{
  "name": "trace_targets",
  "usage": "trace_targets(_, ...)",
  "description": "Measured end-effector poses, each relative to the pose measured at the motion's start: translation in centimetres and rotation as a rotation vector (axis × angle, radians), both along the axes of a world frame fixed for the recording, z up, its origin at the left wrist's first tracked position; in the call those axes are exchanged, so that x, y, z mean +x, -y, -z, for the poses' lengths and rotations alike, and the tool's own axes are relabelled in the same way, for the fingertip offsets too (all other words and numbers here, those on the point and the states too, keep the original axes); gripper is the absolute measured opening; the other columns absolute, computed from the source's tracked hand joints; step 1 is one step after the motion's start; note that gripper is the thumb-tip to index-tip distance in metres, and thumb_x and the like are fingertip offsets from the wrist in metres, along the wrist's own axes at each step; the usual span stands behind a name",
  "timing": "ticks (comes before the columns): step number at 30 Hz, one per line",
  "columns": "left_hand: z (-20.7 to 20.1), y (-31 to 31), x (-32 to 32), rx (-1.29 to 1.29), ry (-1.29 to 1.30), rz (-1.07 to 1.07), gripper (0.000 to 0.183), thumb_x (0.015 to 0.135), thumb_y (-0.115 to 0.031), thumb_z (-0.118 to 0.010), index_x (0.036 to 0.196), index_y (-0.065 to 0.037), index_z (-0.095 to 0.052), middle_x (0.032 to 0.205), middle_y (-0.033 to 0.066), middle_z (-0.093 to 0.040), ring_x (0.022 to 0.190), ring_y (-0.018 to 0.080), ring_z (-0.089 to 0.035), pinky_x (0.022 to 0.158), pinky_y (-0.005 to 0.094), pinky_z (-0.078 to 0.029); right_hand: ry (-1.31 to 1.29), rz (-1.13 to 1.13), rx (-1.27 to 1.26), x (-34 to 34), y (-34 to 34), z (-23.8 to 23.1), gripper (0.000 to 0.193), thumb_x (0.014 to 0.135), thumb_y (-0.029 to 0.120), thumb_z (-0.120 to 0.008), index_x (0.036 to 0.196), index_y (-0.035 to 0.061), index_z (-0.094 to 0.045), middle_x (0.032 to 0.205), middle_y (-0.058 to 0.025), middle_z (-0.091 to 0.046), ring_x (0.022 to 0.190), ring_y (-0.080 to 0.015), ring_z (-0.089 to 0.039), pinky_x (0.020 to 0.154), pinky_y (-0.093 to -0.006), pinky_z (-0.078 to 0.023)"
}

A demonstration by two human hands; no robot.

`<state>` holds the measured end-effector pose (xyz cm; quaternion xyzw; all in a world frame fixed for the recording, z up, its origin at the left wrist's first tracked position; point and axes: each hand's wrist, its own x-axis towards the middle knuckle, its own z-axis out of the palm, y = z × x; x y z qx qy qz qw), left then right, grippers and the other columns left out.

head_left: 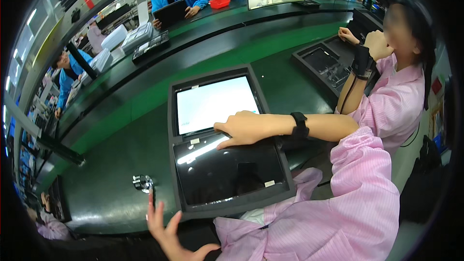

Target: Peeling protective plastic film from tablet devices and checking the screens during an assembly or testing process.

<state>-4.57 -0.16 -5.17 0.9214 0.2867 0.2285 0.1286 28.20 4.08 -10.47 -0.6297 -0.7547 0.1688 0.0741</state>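
A dark foam tray (170, 164) with two compartments lies on the green bench in front of me. Its far compartment holds a lit white screen panel (212, 99); a dark, glossy panel (232, 176) fills the near one. My right hand (246, 128), a black strap on its wrist, reaches across to the lit panel's near edge. Its index finger and thumb are apart, and nothing shows in its grasp. Left of the tray, my left hand (169, 232) is spread, one fingertip at a small black-and-silver object (141, 182); whether they touch I cannot tell.
At my right a co-worker in a pink striped sleeve (394, 87) sits by another dark tray (316, 63). A black rail (145, 75) runs along the bench's far side. Beyond it a person in blue holds a dark panel (170, 13) near a red bin (220, 3).
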Motion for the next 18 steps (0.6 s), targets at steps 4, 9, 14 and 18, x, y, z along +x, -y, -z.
trace_targets(4,8.4,1.8,1.1,-0.445,0.233,-0.222,0.091,0.053,-0.014,-0.08,0.131,-0.007,-0.034,0.141,0.021,-0.013,0.129,0.0392,-0.016,0.106,0.0439,-0.018,-0.212,0.017,0.022,-0.2,0.7,1.7,0.047,0.084,0.038,-0.053,0.101,-0.0048,-0.048,0.083,-0.0263,-0.058,0.077,-0.0425,-0.057,0.069,-0.0443,-0.046)
trace_targets(9,10.3,0.7,1.9,-0.266,0.26,-0.3,0.074,0.064,-0.017,-0.073,0.127,-0.005,-0.038,0.139,0.0211,-0.02,0.127,0.038,-0.022,0.102,0.0446,-0.021,-0.3,-0.082,0.029,-1.3,1.7,2.5,0.045,0.085,0.033,-0.053,0.108,-0.0027,-0.038,0.085,-0.0265,-0.056,0.078,-0.0418,-0.055,0.07,-0.0454,-0.044)
trace_targets(14,10.8,-0.8,3.0,-0.338,0.228,-0.261,0.077,0.061,-0.015,-0.075,0.128,-0.004,-0.037,0.141,0.0203,-0.017,0.128,0.0384,-0.018,0.102,0.0459,-0.02,0.177,-0.069,0.643,0.0,1.0,-0.1,0.034,0.079,0.029,-0.06,0.096,-0.0007,-0.056,0.098,-0.0216,-0.051,0.091,-0.0353,-0.051,0.076,-0.0418,-0.045)
trace_targets(18,10.5,-2.6,2.1,-0.347,0.167,-0.257,0.08,0.061,-0.019,-0.075,0.129,-0.005,-0.035,0.141,0.0204,-0.015,0.129,0.0387,-0.016,0.103,0.0459,-0.018,0.043,0.084,0.27,6.2,-5.4,0.4,0.041,0.083,0.035,-0.054,0.103,-0.0009,-0.054,0.102,-0.0223,-0.05,0.096,-0.0353,-0.051,0.081,-0.0392,-0.043)
